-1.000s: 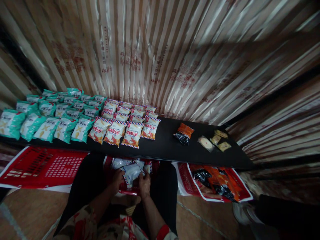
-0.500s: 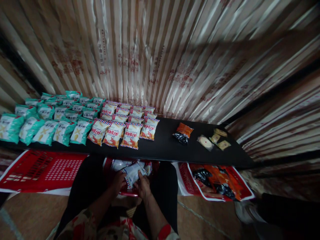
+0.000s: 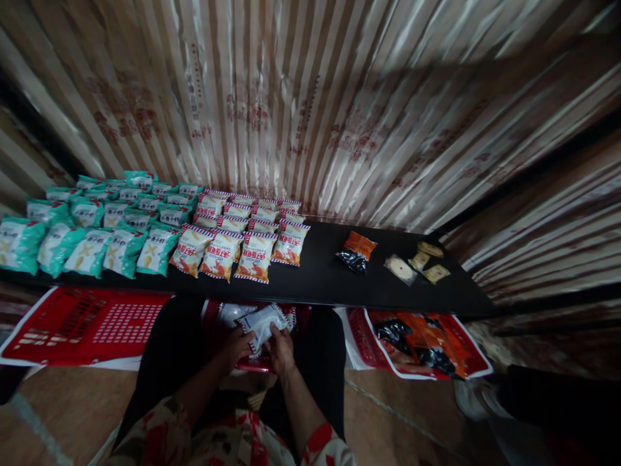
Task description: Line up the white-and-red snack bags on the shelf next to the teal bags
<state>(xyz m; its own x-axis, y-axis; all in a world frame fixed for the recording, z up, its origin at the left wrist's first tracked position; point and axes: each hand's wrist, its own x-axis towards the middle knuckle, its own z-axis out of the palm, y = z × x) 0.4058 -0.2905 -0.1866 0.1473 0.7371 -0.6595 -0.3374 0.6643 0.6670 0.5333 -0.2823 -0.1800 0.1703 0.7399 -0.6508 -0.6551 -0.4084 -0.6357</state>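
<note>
Left hand (image 3: 237, 347) and right hand (image 3: 281, 349), close together, gripped a white stripe-edged snack packet (image 3: 262, 325).
Teal snack bags (image 3: 90, 251) sat in rows on a black table (image 3: 315, 281), beside orange-and-white snack bags (image 3: 255, 257); the packet was held over a red basket (image 3: 253, 367) at the table's near edge; farther right sat an orange-and-black bag (image 3: 356, 251).

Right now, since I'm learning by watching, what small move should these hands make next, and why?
I'd probably raise the held packet towards the black table: the left hand and right hand are both on it, other packets lie in the red container between the knees, and similar striped-edge packets sit on the table ahead.
</note>
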